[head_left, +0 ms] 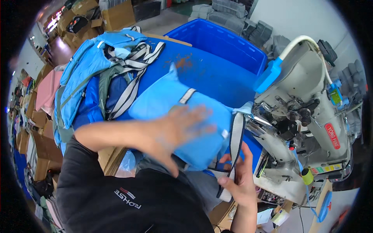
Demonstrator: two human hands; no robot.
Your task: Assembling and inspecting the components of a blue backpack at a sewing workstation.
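While the left hand [175, 130] is pressing flat, fingers spread, on the blue padded piece [186, 116], the right hand [239, 180] is pinching its striped strap [236, 138].

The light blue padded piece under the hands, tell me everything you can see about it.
The light blue padded piece looks like soft, smooth fabric with stuffing inside. A grey strap crosses its top, and a grey and black strap hangs off its right edge. It lies tilted on the blue table, next to the sewing machine. The left hand presses flat on it, blurred; the right hand pinches the hanging strap below it.
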